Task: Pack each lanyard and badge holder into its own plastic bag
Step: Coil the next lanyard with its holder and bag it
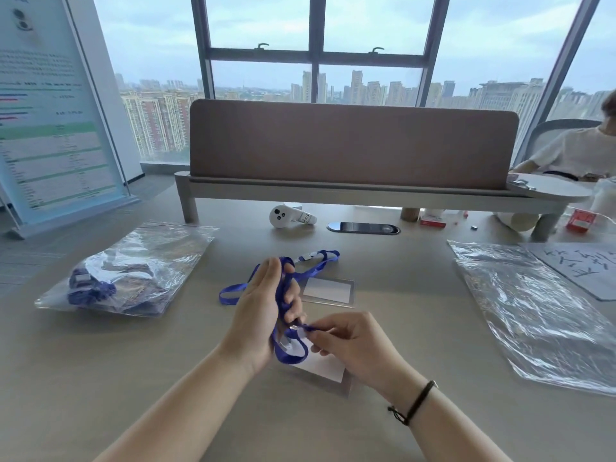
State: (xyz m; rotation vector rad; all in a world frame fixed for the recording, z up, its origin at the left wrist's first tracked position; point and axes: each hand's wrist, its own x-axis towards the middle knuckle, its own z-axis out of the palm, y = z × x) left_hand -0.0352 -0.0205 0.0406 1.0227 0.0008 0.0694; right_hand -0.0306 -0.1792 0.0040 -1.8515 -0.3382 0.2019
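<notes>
Item: blue lanyard (286,295), table centre. Strap wound round fingers of left hand (263,305), hand half-closed on it; clip end pinched by right hand (346,338). Judged light, limp, tangle-prone; best taken at clip, slack gathered in coil.
Badge holder (325,366) beneath hands: flat, semi-stiff, probably slick; edge grip advised.
Second badge holder (328,291) at 12 o'clock.
Empty plastic bags (540,311) at 3 o'clock.
Packed bags (126,271) at 9 o'clock.

Badge holder (328,366) partly hidden under right hand (353,345). Poster (50,111) text blurred, unreadable. Empty bags (540,311) cut by right edge. Packed bag (130,268) contents indistinct.
</notes>
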